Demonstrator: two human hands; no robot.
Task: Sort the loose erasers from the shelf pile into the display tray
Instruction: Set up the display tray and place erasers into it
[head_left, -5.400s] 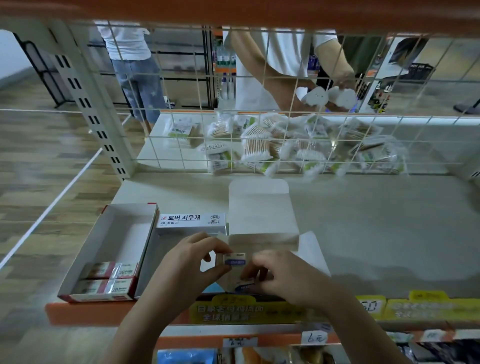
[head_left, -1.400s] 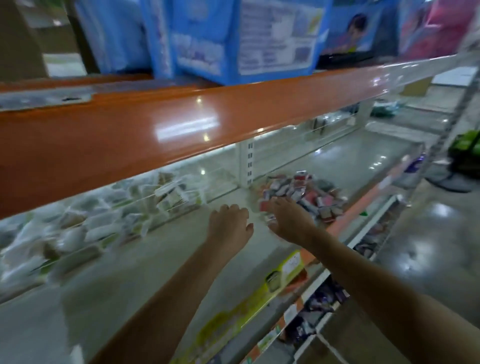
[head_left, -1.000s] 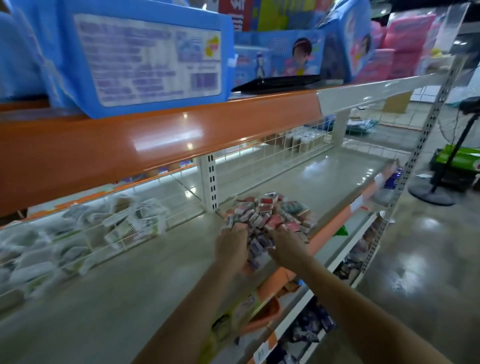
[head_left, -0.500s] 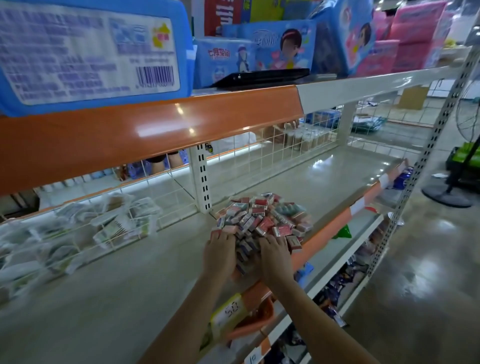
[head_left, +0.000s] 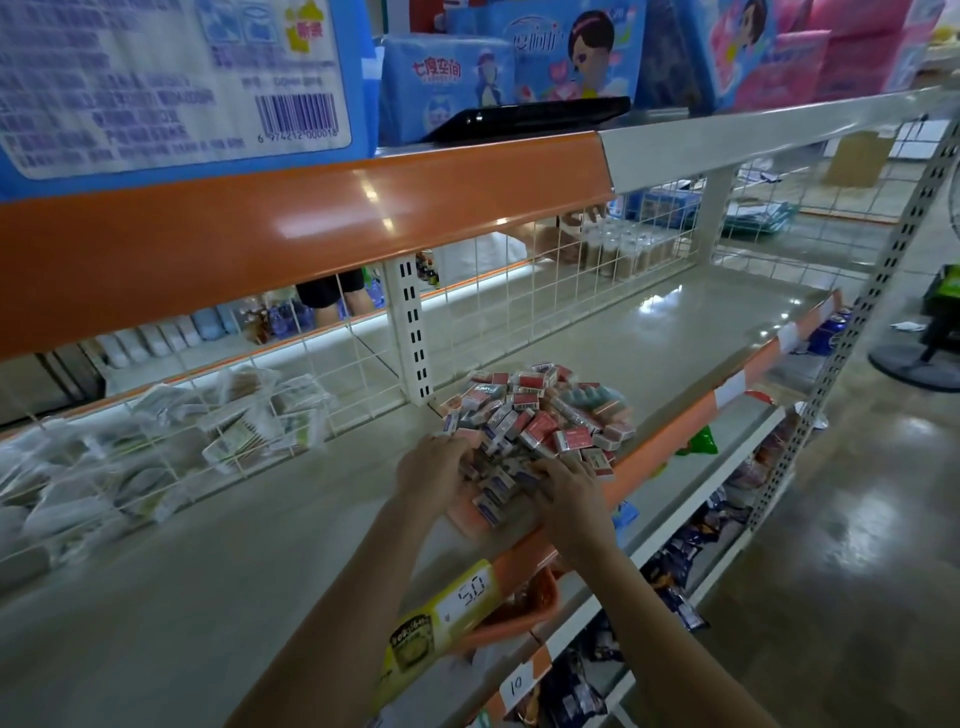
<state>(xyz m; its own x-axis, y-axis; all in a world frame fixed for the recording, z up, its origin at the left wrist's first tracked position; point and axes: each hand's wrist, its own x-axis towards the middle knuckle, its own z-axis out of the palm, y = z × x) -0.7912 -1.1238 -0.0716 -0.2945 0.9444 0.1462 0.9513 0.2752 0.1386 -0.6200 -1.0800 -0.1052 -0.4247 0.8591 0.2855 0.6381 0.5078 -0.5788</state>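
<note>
A heap of loose erasers (head_left: 535, 415) in red, white and blue sleeves lies on the grey shelf (head_left: 234, 561), by the white upright post. Both of my hands are at the heap's near edge. My left hand (head_left: 434, 470) has its fingers curled down over a few erasers on the left side. My right hand (head_left: 566, 501) lies over the erasers on the near right side, fingers stretched toward the left. A few erasers (head_left: 493, 491) sit between the two hands. The display tray is out of view.
A white wire grid (head_left: 519, 306) backs the shelf, with bagged packets (head_left: 156, 441) behind it at the left. The orange shelf lip (head_left: 670, 426) carries price labels. An orange-edged upper shelf (head_left: 260, 218) with blue packages hangs overhead. More goods fill the lower shelves (head_left: 675, 561).
I have turned from the tray and box to the eraser heap further right along the shelf. Both hands reached in and now sit on its near edge, little changed over the last half second.
</note>
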